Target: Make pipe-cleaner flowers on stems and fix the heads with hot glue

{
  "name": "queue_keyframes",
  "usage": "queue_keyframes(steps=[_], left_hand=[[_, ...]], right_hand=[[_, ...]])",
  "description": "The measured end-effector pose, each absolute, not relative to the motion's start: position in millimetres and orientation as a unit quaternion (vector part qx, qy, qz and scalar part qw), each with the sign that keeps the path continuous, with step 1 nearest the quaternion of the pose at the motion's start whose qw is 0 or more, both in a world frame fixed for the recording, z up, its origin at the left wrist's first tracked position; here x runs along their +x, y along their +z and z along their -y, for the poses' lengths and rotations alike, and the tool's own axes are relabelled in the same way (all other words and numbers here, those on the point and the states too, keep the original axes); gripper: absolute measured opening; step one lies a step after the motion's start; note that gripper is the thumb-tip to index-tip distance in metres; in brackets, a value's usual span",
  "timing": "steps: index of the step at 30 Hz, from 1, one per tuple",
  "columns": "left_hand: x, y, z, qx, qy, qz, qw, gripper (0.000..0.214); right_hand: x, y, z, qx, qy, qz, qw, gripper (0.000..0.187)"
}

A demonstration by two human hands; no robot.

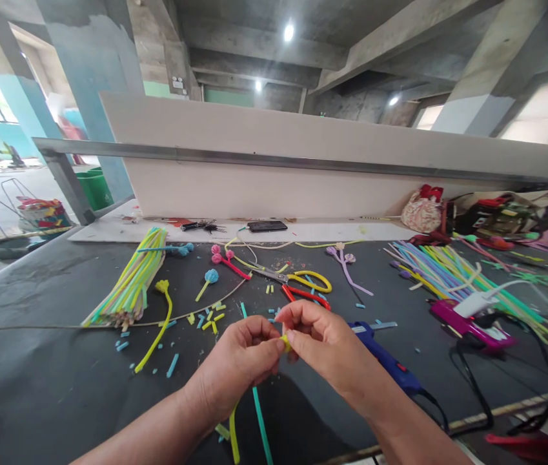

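My left hand (237,361) and my right hand (324,342) meet above the near middle of the dark table, fingertips closed on a small yellow pipe cleaner piece (286,343). Fingers cover most of its shape. A yellow pipe cleaner (233,434) shows below my left hand; whether it joins the held piece is hidden. Beneath my hands lies a teal pipe cleaner (260,423). Just beyond my right hand are scissors (319,282) with one yellow and one red handle. Beside my right forearm rests a blue glue gun (387,361).
At left lie a pipe cleaner bundle (131,278) and a bent yellow stem (167,316). Small cut bits (213,318) are scattered mid-table. Pink (228,258), blue (210,276) and purple (344,258) knotted stems lie farther back. A magenta power strip (467,326) with cables sits right.
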State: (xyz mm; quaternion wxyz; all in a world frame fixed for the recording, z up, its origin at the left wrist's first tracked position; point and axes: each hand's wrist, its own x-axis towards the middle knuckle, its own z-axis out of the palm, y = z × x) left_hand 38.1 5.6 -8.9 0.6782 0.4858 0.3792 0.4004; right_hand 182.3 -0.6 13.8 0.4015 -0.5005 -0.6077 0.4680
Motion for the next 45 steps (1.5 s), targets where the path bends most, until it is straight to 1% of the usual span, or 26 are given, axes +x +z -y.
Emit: queue_keyframes(steps=[4,8,13,17,20,24,27,33,40,42,45], left_hand=[[39,-6,-5,0.507,0.408,-0.398,0.647,0.016],[36,-7,-5,0.507,0.417,-0.390,0.646,0.018],[29,-11,-6,0.405,0.401,-0.295,0.767,0.020],[24,-10,-12,0.321,0.337,-0.235,0.853,0.022],[21,-10,-16,0.283,0.323,-0.201,0.881,0.021],[19,-14,-16,0.273,0.339,-0.184,0.881,0.019],[19,-17,-13,0.291,0.340,-0.171,0.877,0.017],[21,-19,-12,0.335,0.307,-0.143,0.879,0.016],[22,-20,-11,0.352,0.309,-0.152,0.870,0.017],[22,-18,-12,0.348,0.322,-0.167,0.865,0.013],[22,-16,-12,0.346,0.346,-0.188,0.852,0.007]], right_hand=[[183,16,3,-0.484,0.476,0.609,0.411,0.009],[188,22,5,-0.454,0.526,0.565,0.446,0.026],[192,19,5,-0.443,0.519,0.545,0.487,0.033],[191,18,5,-0.457,0.499,0.554,0.485,0.030],[189,18,6,-0.458,0.498,0.559,0.480,0.029],[187,19,6,-0.445,0.510,0.562,0.476,0.030],[185,19,5,-0.422,0.550,0.541,0.476,0.031],[184,18,6,-0.395,0.616,0.488,0.477,0.029],[184,13,3,-0.396,0.634,0.481,0.459,0.027],[187,13,1,-0.390,0.637,0.480,0.460,0.028],[192,13,-3,-0.404,0.609,0.485,0.480,0.026]])
